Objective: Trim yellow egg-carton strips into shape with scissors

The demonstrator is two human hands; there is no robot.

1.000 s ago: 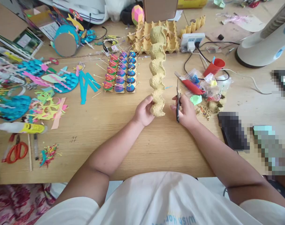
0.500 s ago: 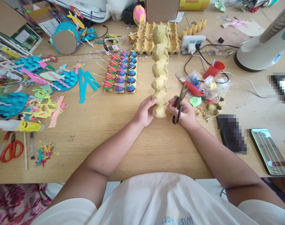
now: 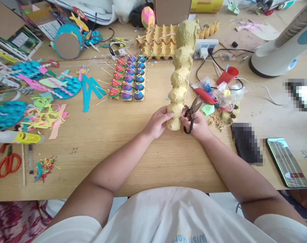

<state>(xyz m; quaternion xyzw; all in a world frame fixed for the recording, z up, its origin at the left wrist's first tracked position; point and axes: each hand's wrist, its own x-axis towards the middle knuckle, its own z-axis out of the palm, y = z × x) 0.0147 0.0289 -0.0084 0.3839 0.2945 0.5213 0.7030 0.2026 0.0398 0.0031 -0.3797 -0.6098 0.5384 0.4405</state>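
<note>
A long strip of yellowish egg carton cups (image 3: pixel 179 77) stands out away from me over the middle of the table, its far end raised. My left hand (image 3: pixel 157 123) is closed on the near end of the strip, thumb on top. In my right hand (image 3: pixel 197 124) is a pair of black-handled scissors (image 3: pixel 191 116), blades pointing up and slightly parted. The fingers of that hand also reach the strip's right edge; whether they pinch it is hard to see. Left of the strip are rows of painted egg-cup caterpillars (image 3: pixel 128 81) with pin-like feelers.
More egg carton (image 3: pixel 159 50) lies behind. At right are a red cup (image 3: pixel 227 75), plastic bags (image 3: pixel 229 98), carton scraps (image 3: pixel 215 123), a power strip (image 3: pixel 206 44) with cables and a phone (image 3: pixel 287 162). Leftward lie paper cuttings (image 3: pixel 45 118), a glue bottle (image 3: pixel 19 137) and red-handled scissors (image 3: pixel 8 165).
The strip's far end has swung right and come up closer to the camera. My right hand and the scissors have moved in against the strip's right edge.
</note>
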